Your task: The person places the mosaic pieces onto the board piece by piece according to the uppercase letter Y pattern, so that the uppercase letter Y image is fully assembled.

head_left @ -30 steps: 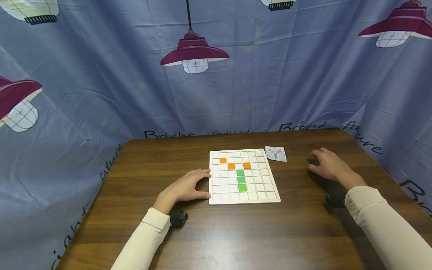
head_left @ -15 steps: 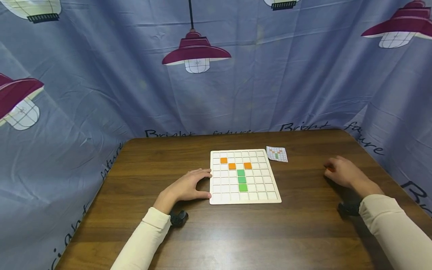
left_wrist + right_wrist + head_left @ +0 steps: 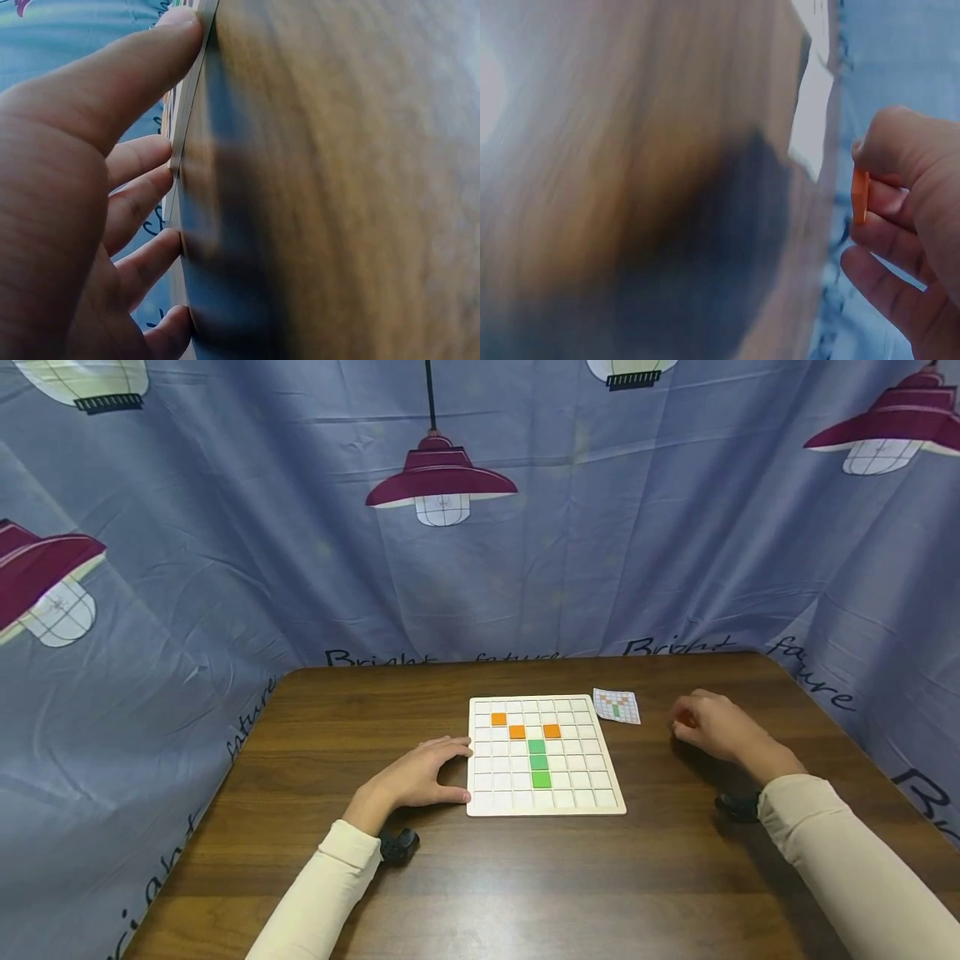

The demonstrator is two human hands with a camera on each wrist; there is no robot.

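Note:
A cream grid board (image 3: 502, 781) lies flat mid-table in the head view. Several coloured square tiles sit in its cells: orange ones (image 3: 498, 719) in the upper rows and a column of green ones (image 3: 538, 762) below. At the board's left edge rests my left hand (image 3: 420, 775), thumb and fingers spread and touching the rim. My right hand (image 3: 720, 731) hovers above the table to the right of the board. In the right wrist view it pinches a single orange square tile (image 3: 860, 195) between thumb and fingers.
A small printed card (image 3: 617, 705) with a coloured grid pattern lies by the board's upper right corner, between board and right hand. The brown wooden table (image 3: 525, 885) reaches back to a blue curtain (image 3: 585, 568) printed with lamps.
My right hand went right and toward me, where orange showed at its fingers, then came back left toward the card with the orange tile. The left hand keeps its place on the board.

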